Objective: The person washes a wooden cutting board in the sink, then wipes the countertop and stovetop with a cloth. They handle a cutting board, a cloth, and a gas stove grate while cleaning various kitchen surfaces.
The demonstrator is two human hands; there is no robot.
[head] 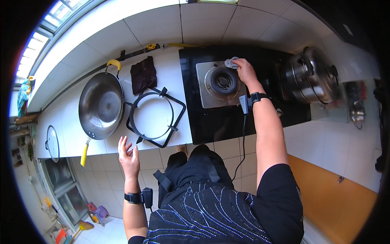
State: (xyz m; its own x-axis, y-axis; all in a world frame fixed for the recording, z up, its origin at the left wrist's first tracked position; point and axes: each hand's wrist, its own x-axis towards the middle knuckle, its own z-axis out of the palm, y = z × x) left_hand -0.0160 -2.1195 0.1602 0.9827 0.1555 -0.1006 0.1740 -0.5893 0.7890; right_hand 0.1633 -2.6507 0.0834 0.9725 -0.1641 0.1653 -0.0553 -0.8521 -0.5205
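Observation:
Pinched in my right hand [246, 72] is a crumpled light-grey cloth [231, 62]. It presses on the far right part of the square steel drip plate [204, 98] of the gas stove. A round burner [224, 80] sits in the middle of that plate, just left of my hand. My left hand [129, 157] hovers in front of the counter edge, fingers apart, holding nothing. Nearest to it are the black pan support [181, 117] with its ring, lying on the white counter, and a dark wok [102, 105] with yellow handles.
A dark cloth [143, 75] lies behind the pan support. On the stove's right side stands a lidded steel steamer pot [310, 76]. A glass lid [53, 143] rests at the counter's left end. A gas pipe with a yellow valve [150, 46] runs along the tiled wall. A cable [243, 137] hangs from my right wrist.

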